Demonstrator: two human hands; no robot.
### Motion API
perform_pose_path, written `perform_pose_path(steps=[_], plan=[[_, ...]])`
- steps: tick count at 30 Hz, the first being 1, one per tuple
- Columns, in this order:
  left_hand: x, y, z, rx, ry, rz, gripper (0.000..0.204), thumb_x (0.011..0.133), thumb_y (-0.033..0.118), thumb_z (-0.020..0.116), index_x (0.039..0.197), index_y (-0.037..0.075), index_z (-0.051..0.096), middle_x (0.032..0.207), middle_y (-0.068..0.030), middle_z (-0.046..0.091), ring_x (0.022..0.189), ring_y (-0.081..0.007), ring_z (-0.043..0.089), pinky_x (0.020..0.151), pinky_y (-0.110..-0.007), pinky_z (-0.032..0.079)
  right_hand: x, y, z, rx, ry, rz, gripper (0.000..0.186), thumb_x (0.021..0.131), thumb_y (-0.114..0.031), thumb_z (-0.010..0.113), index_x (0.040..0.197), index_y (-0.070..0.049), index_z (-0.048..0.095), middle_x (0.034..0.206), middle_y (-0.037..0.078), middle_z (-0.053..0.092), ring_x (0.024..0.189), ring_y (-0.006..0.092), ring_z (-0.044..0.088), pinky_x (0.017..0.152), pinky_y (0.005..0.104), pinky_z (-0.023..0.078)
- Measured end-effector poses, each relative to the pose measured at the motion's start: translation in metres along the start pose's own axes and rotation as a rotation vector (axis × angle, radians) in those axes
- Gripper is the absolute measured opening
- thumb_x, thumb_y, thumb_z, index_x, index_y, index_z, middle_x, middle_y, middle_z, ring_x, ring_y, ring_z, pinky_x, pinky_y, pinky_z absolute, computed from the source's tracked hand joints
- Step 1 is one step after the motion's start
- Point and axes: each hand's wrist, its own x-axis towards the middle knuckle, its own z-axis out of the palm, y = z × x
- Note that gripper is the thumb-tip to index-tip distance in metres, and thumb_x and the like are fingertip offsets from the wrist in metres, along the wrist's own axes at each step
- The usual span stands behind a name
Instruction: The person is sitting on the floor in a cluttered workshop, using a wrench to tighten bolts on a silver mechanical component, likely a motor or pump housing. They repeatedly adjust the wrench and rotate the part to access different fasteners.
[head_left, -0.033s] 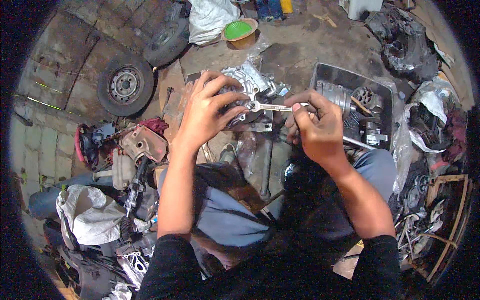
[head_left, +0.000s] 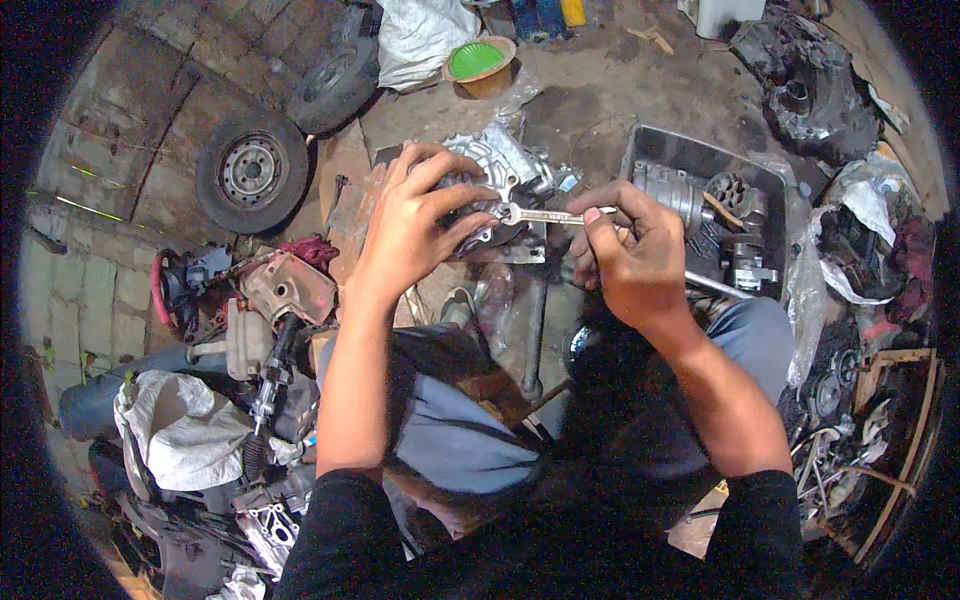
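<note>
My right hand (head_left: 640, 245) is closed around a combination wrench (head_left: 548, 216), thumb on top of its shank. The wrench lies nearly level, its open jaw at a fastener spot on a grey cast-metal engine part (head_left: 512, 165). My left hand (head_left: 425, 205) curls over the left side of that part with fingers bent and a little apart, gripping it. Its fingertips sit close to the wrench's jaw. The fastener itself is too small to make out, and my left hand hides part of the casting. Below the part, a long metal bar (head_left: 536, 330) lies on the ground.
To the right stands a black crate (head_left: 705, 148) of metal parts. Two tyres (head_left: 252, 170) lie at the far left. Near them are a gear shaft (head_left: 265, 395) and a white sack (head_left: 185, 430). A green-lined bowl (head_left: 480, 65) stands at the back. Loose parts crowd the right edge.
</note>
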Motion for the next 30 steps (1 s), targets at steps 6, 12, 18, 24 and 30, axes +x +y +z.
perform_pose_path(steps=[6,12,18,24,30], plan=[[0.000,-0.001,0.003,-0.030,-0.022,-0.025,0.031,0.068,0.017,0.087,0.098,0.014,0.080,0.107,-0.0042,0.068,0.111,-0.0294,0.058,0.098,-0.042,0.047,-0.004,0.002,0.009,-0.006,0.091,0.035,0.015,0.097,-0.007,0.054,0.100,0.001,0.067,0.066,0.006,0.065,0.055,0.0120,0.065,0.048,0.0293,0.052],[0.001,-0.001,0.003,-0.028,0.015,0.009,0.027,0.071,0.019,0.086,0.096,0.014,0.079,0.105,-0.0023,0.068,0.106,-0.0288,0.057,0.092,-0.041,0.049,-0.003,0.005,0.010,0.045,0.098,0.096,0.015,0.098,-0.006,0.054,0.102,0.000,0.067,0.068,0.008,0.066,0.054,0.0134,0.065,0.046,0.0293,0.051],[0.000,0.000,0.003,-0.031,0.014,-0.001,0.026,0.070,0.019,0.086,0.096,0.015,0.080,0.105,-0.0021,0.068,0.105,-0.0286,0.057,0.093,-0.042,0.048,-0.002,0.005,0.011,0.052,0.089,0.116,0.014,0.099,-0.004,0.054,0.103,0.000,0.067,0.069,0.008,0.066,0.054,0.0137,0.065,0.044,0.0288,0.051],[0.002,0.000,0.002,-0.071,0.000,-0.031,0.037,0.068,0.020,0.088,0.103,0.015,0.078,0.105,-0.0025,0.068,0.105,-0.0278,0.057,0.094,-0.042,0.047,0.015,0.015,0.009,-0.138,0.095,-0.092,0.013,0.095,-0.005,0.058,0.104,0.000,0.067,0.068,0.011,0.067,0.058,0.0189,0.067,0.054,0.0342,0.053],[0.007,0.005,-0.001,-0.270,0.073,-0.134,0.031,0.077,0.014,0.083,0.106,0.007,0.076,0.105,-0.0088,0.071,0.103,-0.0299,0.065,0.094,-0.041,0.049,0.053,0.016,0.022,-0.232,0.138,-0.127,0.018,0.091,-0.010,0.063,0.107,-0.003,0.066,0.075,0.020,0.068,0.068,0.0335,0.070,0.063,0.0420,0.053]])
